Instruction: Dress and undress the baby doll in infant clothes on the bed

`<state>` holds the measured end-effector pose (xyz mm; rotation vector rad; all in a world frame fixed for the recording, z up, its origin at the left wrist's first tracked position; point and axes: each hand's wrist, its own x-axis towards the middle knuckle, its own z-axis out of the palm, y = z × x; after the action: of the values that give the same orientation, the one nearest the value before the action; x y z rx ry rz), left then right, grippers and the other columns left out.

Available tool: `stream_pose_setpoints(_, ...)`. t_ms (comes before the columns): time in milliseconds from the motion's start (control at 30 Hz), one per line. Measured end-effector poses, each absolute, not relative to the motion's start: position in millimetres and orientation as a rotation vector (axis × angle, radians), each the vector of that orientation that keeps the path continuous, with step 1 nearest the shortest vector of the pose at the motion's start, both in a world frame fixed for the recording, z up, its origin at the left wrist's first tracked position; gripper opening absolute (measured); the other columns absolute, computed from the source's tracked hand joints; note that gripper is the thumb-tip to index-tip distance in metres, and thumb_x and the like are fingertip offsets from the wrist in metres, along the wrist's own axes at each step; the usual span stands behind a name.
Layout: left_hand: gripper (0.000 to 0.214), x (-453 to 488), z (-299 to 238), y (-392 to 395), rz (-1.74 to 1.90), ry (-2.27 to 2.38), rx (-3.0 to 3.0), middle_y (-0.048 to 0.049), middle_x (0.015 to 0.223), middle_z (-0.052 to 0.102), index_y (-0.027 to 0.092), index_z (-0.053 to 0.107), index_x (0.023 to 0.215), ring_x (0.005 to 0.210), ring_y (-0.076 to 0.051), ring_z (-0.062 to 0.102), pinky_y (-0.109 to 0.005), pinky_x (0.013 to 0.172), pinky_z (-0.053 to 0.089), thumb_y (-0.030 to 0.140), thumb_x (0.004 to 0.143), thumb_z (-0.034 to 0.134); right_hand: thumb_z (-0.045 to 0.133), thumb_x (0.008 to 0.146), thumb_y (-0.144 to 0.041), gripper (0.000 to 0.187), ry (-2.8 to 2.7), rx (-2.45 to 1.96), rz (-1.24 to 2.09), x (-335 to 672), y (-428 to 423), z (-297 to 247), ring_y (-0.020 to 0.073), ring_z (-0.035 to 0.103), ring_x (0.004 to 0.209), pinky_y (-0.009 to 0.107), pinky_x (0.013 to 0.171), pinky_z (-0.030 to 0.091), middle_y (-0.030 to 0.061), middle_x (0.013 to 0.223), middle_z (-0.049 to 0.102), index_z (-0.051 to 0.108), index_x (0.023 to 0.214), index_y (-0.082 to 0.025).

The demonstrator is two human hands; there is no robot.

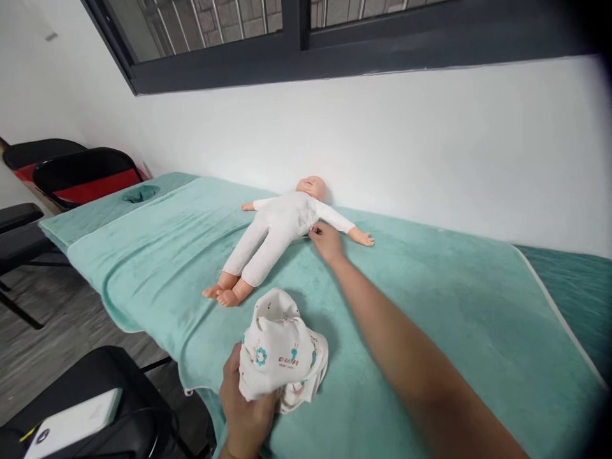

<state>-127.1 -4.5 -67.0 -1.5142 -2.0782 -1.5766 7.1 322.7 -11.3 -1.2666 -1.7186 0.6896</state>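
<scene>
Soft printed cloth (282, 357) bunched in the left hand's grip (248, 405), nearer the camera than the doll (312, 186); right hand (329, 241) at the doll's side.
Its fingers bend against the thin white suit (270, 223), though whether they pinch anything I cannot tell; a light touch should avoid tugging the fabric. Beneath the smooth-limbed doll, face up, spreads a plush green cover (454, 287).

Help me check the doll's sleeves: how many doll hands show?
2 in the picture: one doll hand left of the torso, the other right of the person's right hand.
</scene>
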Motion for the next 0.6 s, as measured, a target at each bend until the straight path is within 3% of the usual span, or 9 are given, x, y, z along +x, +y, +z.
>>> stream_pose_setpoints(367,0.059,-129,-77,-5,-1.621,-2.096,-1.472,-0.0089,0.100,0.071,0.016,0.059,0.118,0.081,-0.026,0.069,-0.036,0.067,0.057,0.043,0.067,0.073,0.056,0.084,-0.031,0.009,-1.334,-0.917,1.312,6,333,-11,0.0164,0.070,0.078,0.032,0.077,0.054,-0.0021,0.078,0.066,0.051,0.081,-0.023)
stream_pose_setpoints(600,0.060,-131,-78,-8,-1.575,-2.112,-1.460,-0.0112,0.108,0.070,0.016,0.059,0.120,0.088,-0.028,0.069,-0.037,0.071,0.057,0.041,0.067,0.071,0.064,0.082,-0.029,0.021,-1.141,-0.823,1.592,3,328,-9,0.0128,0.069,0.073,0.035,0.079,0.059,-0.0048,0.077,0.064,0.043,0.083,-0.025)
